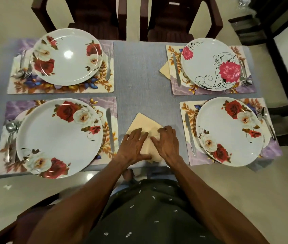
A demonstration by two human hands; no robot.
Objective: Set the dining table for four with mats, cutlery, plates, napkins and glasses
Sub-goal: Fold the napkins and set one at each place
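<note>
From my seat at the remote feed, the near part of the cream napkin [144,123] lies under my left hand [134,146] and right hand [167,144], so I cannot read its folds there; a second napkin [164,68] shows only one corner from beneath the far right mat [180,91]; each mat's centre is covered by its plate; the spoon and fork [22,72] at the far left place blur into one bright smear; the two chairs [94,16] beyond the table are cut off by the top edge; the far right corner of the room is too dark to make out.
</note>
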